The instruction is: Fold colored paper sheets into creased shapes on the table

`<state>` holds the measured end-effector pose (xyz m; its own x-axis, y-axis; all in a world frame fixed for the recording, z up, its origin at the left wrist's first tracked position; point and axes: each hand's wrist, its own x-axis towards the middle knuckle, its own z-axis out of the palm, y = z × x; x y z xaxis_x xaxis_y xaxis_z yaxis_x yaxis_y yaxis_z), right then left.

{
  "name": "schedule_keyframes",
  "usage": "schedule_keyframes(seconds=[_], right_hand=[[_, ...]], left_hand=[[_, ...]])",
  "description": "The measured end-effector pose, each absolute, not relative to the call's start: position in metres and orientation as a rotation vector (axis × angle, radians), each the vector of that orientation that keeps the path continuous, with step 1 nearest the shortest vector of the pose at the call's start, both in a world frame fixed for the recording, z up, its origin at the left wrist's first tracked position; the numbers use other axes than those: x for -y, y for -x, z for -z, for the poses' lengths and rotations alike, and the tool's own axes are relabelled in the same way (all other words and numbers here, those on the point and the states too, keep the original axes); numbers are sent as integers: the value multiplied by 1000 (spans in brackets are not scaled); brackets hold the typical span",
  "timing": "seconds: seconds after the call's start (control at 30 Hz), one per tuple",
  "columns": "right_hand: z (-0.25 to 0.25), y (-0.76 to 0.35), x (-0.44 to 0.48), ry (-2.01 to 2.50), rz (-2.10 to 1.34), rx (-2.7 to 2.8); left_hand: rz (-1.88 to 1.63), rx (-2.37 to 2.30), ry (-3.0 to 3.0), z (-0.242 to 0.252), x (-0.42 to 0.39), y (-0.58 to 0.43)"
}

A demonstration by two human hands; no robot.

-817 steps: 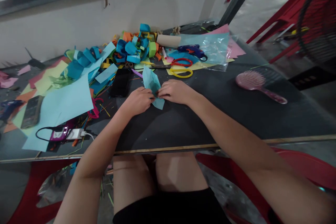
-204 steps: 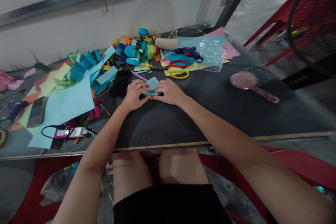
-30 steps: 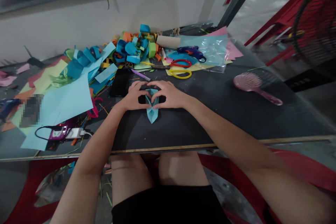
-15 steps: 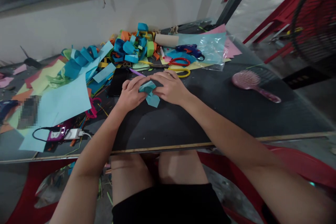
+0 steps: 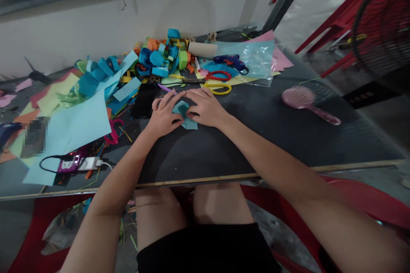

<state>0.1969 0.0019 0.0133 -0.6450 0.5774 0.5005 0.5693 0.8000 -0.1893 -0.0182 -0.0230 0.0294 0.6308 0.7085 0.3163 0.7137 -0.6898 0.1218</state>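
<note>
Between my two hands is a small folded piece of light blue paper (image 5: 191,124), low over the dark table top or resting on it. My left hand (image 5: 165,114) grips its left side, thumb and fingers bent around the edge. From the right, my right hand (image 5: 206,108) pinches the same paper, and the fingertips of both hands nearly meet above it. Part of the paper is hidden under the fingers. Just beyond the left hand lie a purple pen (image 5: 166,89) and a black phone (image 5: 144,100). Scissors with red and yellow handles (image 5: 218,89) lie beyond the right hand.
A heap of coloured paper rings (image 5: 156,57) stands against the wall, beside a cardboard tube (image 5: 202,49) and a blue glue gun (image 5: 231,62). Large light blue sheets (image 5: 80,121) cover the left side. A pink hairbrush (image 5: 309,103) lies right. A fan (image 5: 384,30) stands beyond the table.
My left hand has shifted slightly right and its thumb now reaches lower along the blue paper. The paper has turned a little, its lower flap moving right. My right hand stays almost in place.
</note>
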Motion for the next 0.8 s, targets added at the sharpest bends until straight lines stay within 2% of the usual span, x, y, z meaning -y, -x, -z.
schedule_keyframes(seconds=[0.8], right_hand=[[-13, -213, -11, 845, -169, 2540]], left_hand=[[371, 1107, 2758, -32, 52, -5]])
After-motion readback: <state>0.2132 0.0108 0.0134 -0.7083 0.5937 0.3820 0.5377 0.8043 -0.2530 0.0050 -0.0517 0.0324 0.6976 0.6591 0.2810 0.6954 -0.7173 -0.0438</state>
